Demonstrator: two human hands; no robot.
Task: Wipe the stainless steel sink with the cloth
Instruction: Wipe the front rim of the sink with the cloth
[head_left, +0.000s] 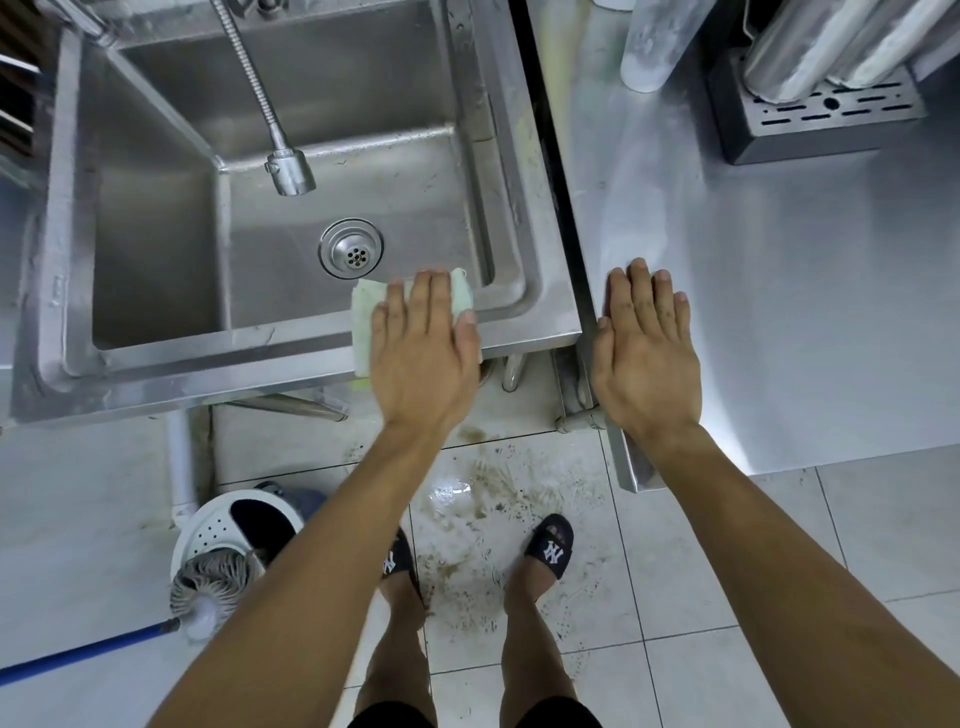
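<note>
The stainless steel sink (208, 358) fills the upper left, with a round drain (351, 253) in its basin and a flexible faucet (288, 169) hanging over it. A pale green-white cloth (363, 317) lies over the sink's front rim near the right corner. My left hand (423, 343) presses flat on the cloth with straight fingers. My right hand (647, 348) rests flat, fingers straight, on the steel counter (779, 312) to the right of the sink, holding nothing.
A dark gap separates sink and counter. A slotted metal drip tray (815, 119) with steel cylinders stands at the counter's back. On the tiled floor below are a white mop bucket (218, 530), a mop with a blue handle (88, 654), dirty wet patches and my sandalled feet.
</note>
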